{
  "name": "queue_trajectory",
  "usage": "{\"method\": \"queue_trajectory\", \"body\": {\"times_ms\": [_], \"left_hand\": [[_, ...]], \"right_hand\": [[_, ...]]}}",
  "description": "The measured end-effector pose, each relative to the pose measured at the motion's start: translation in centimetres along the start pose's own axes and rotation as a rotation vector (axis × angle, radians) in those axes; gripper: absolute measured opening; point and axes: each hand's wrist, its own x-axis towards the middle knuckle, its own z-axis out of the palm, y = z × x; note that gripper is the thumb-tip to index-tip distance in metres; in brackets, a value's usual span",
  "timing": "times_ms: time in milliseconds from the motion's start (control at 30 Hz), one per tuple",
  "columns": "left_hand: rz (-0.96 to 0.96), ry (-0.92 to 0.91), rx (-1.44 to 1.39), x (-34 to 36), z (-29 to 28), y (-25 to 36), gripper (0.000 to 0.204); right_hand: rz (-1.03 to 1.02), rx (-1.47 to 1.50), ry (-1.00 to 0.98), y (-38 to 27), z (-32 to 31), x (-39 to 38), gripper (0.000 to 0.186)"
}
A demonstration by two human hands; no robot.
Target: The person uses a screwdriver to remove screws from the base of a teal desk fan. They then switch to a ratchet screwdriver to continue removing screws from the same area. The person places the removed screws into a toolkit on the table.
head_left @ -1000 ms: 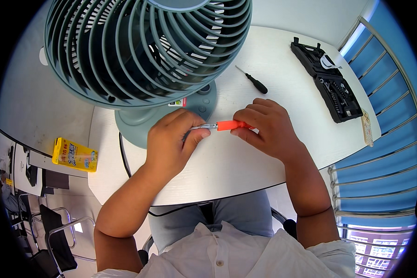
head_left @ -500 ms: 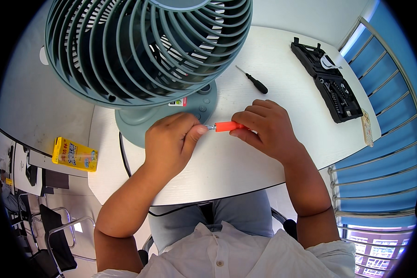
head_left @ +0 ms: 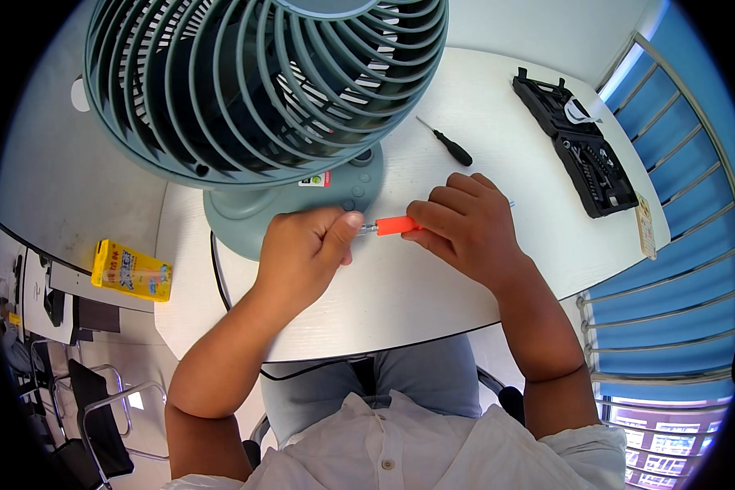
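Between my hands is a red-handled screwdriver [head_left: 394,225] with a metal shaft. My left hand [head_left: 306,253] is closed round the shaft, hiding its left end, and my right hand [head_left: 465,229] grips the red handle. A thin light-blue tip [head_left: 510,204] pokes out beyond my right hand; I cannot tell what it belongs to. Behind my hands stands a grey-green fan [head_left: 253,98], its round base [head_left: 245,220] on the white table. A black screwdriver [head_left: 453,149] lies right of the fan, above my right hand.
An open black tool case [head_left: 580,155] lies on the right of the table [head_left: 400,302], beside a beige strip [head_left: 647,229]. A yellow drink carton [head_left: 131,269] sits at the left, near a black cable [head_left: 219,282]. Metal railings [head_left: 661,335] run along the right; chairs [head_left: 94,412] stand lower left.
My fingers have shifted on the red screwdriver; less shaft shows than a second ago. The screwdriver has moved slightly left, and a light-blue tip now shows beyond my right hand.
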Motion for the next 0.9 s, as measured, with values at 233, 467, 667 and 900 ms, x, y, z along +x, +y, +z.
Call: {"method": "queue_trajectory", "body": {"times_ms": [233,467,667,900], "left_hand": [[0.301,0.172,0.039,0.2,0.3,0.1,0.016],[0.31,0.132,0.156,0.1,0.2,0.2,0.015],[0.321,0.151,0.25,0.1,0.1,0.2,0.014],[0.312,0.151,0.313,0.1,0.1,0.1,0.014]], "right_hand": [[0.068,0.08,-0.027,0.3,-0.1,0.0,0.02],[0.081,0.09,-0.045,0.4,-0.2,0.0,0.019],[0.086,0.077,-0.051,0.4,-0.1,-0.2,0.019],[0.086,0.075,-0.054,0.2,-0.1,-0.1,0.019]]}}
